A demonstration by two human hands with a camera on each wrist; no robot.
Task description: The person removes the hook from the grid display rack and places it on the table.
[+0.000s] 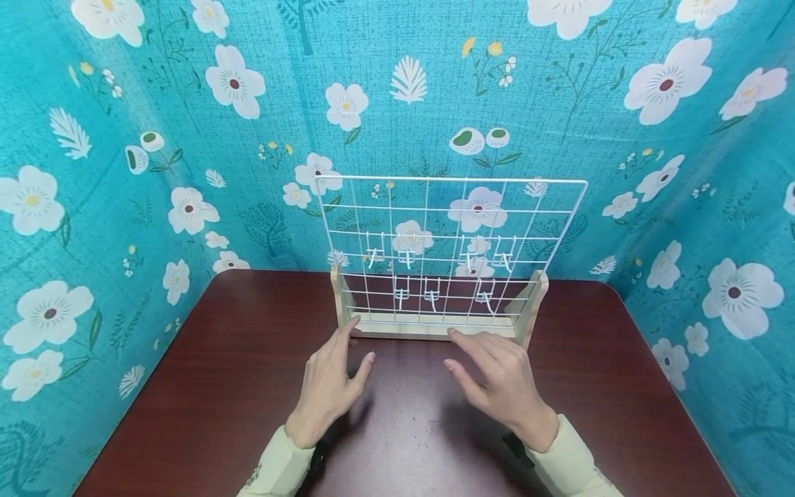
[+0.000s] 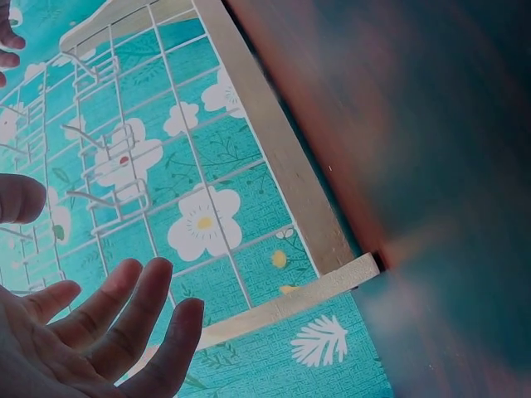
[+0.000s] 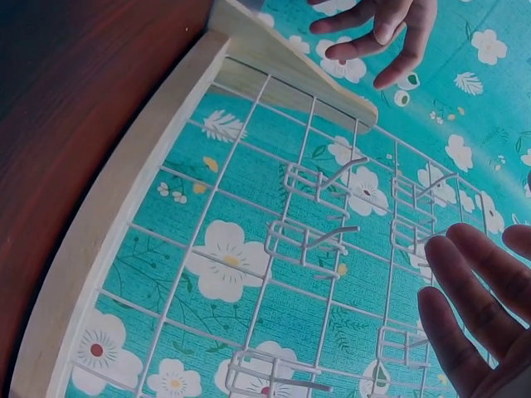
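A white wire grid rack (image 1: 456, 179) stands upright on the table in a pale wooden base (image 1: 404, 328) with a wooden side piece at each end. Several white wire hooks (image 1: 400, 293) hang on the grid in two rows and jut forward. My left hand (image 1: 326, 383) hovers in front of the rack's left end, fingers extended and holding nothing. Before the right part of the base is my right hand (image 1: 499, 376), also without a thing in it, its fingers loosely bent. In the right wrist view, the right hand's fingers (image 3: 469, 315) overlap the grid near the hooks.
The dark reddish-brown table (image 1: 248, 386) reaches to both sides of the rack. Behind and around it hangs a turquoise flowered cloth (image 1: 373, 41). Pale sleeves (image 1: 279, 462) cover both forearms.
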